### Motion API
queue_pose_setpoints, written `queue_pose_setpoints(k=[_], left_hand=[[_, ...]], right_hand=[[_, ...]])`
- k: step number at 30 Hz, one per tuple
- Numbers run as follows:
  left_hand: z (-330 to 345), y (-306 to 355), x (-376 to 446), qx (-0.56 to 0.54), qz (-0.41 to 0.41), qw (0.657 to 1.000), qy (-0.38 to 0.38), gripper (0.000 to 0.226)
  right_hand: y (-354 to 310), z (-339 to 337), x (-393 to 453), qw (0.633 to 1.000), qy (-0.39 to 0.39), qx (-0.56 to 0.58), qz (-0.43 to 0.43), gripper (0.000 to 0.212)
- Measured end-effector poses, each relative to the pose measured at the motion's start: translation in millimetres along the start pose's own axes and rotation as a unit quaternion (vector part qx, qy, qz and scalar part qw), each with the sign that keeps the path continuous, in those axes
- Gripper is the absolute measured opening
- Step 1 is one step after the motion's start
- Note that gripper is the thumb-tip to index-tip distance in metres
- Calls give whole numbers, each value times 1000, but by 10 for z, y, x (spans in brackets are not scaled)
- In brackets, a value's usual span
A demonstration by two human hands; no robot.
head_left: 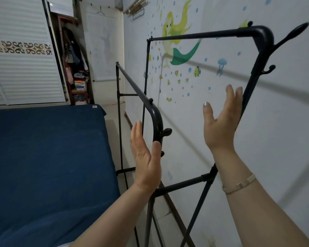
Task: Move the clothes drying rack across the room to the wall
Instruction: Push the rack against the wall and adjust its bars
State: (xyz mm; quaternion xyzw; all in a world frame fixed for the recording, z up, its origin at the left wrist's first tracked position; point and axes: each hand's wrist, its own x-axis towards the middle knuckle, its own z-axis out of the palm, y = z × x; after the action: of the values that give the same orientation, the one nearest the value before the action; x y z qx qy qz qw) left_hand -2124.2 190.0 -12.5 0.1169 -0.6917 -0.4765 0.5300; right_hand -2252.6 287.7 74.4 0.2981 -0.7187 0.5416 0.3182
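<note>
The black metal clothes drying rack stands right against the white wall with mermaid and fish stickers. It carries two long top rails and small hook knobs at the near corners. My left hand is flat and open beside the near left upright, thumb just touching it, fingers not wrapped around. My right hand is open with spread fingers just left of the near right upright, apart from it or barely touching. No clothes hang on the rack.
A bed with a blue cover fills the left side, close to the rack's left legs. A white slatted wardrobe and a cluttered shelf stand at the far end. A narrow strip of floor runs between bed and wall.
</note>
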Motion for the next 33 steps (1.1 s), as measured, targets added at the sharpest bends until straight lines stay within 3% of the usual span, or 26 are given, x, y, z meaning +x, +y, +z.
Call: queue_pose_setpoints(k=[5, 12, 17, 22, 24, 28, 33], left_hand=[[-182, 10, 414, 16, 15, 1000, -16, 60], [-337, -84, 1147, 31, 98, 989, -109, 52], [-462, -276, 1634, 77, 204, 945, -243, 60], [-495, -452, 2044, 109, 289, 887, -344, 69], [-466, -519, 2136, 107, 310, 868, -372, 69], [-416, -599, 2279, 81, 357, 845, -389, 63], [-284, -578, 2317, 24, 393, 847, -358, 44]], right_hand=[[-612, 22, 30, 993, -118, 19, -8, 60], [-1255, 67, 190, 951, -234, -195, -45, 68], [-1562, 379, 39, 911, -228, -344, -14, 71], [-1635, 815, -276, 911, -212, -334, 114, 74], [-1587, 902, -381, 893, -212, -363, 162, 74], [-1501, 1008, -441, 857, -189, -443, 185, 64], [-1446, 959, -387, 863, -143, -463, 143, 40]])
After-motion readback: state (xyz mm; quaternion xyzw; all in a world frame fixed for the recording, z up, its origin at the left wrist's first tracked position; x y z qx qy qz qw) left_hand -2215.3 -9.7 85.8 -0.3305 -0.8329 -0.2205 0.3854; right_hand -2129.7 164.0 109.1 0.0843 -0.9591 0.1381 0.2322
